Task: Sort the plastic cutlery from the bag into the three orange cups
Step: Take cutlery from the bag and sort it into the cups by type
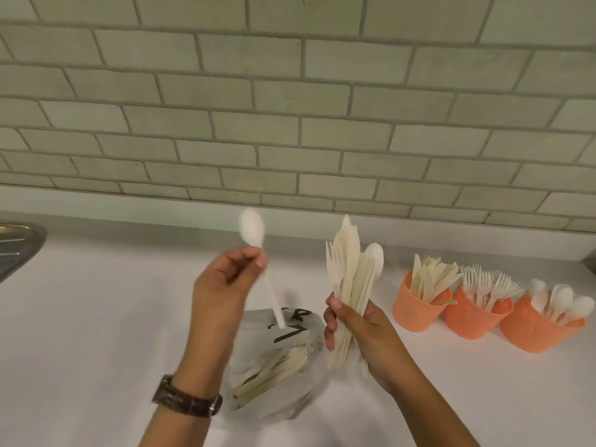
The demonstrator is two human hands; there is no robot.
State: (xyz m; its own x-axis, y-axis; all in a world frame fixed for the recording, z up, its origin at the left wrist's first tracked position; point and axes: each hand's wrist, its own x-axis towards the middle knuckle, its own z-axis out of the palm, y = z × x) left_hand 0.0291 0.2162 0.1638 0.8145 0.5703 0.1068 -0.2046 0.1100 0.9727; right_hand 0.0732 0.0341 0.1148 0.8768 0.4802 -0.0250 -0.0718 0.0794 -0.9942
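My left hand [222, 285] pinches a single white plastic spoon [253, 230] near its bowl, bowl up and blurred, above the bag. My right hand [358, 327] grips an upright bundle of mixed cutlery [353, 272] with knives, a fork and a spoon showing. Below both hands a clear plastic bag [287, 366] with black writing lies on the counter and still holds cutlery. At the right stand three orange cups: the left cup [416, 309] holds knives, the middle cup [472, 321] holds forks, the right cup [532, 332] holds spoons.
The white counter [96, 317] runs back to a tiled wall [290, 124]. A metal sink rim [19, 243] shows at the far left edge. A dark watch sits on my left wrist [187, 398].
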